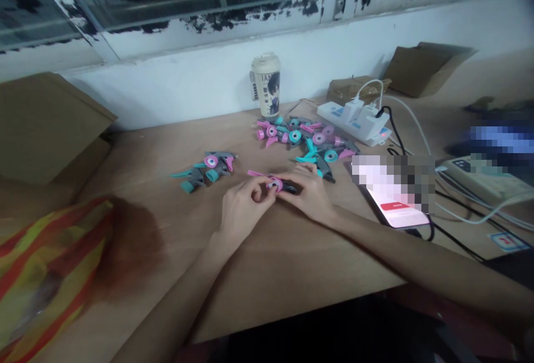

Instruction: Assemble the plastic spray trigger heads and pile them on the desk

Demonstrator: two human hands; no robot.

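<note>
A pink and dark grey trigger spray head (275, 185) lies between my two hands, just above or on the table. My left hand (245, 202) is closed, its thumb and forefinger pinching the pink round part. From the other side my right hand (307, 191) grips the dark grey end, and its fingers hide part of it. Beyond my right hand is a heap of similar pink, teal and grey spray heads (295, 136). To the left of my hands lies a small group of spray heads (211, 161), one pink-ringed and others teal.
A lidded paper coffee cup (269, 87) stands behind the heap. At right are a white power strip (334, 112) with chargers and cables, and a lit phone (396, 207). Cardboard boxes (45, 123) and a red-yellow striped bag (54, 274) occupy the left.
</note>
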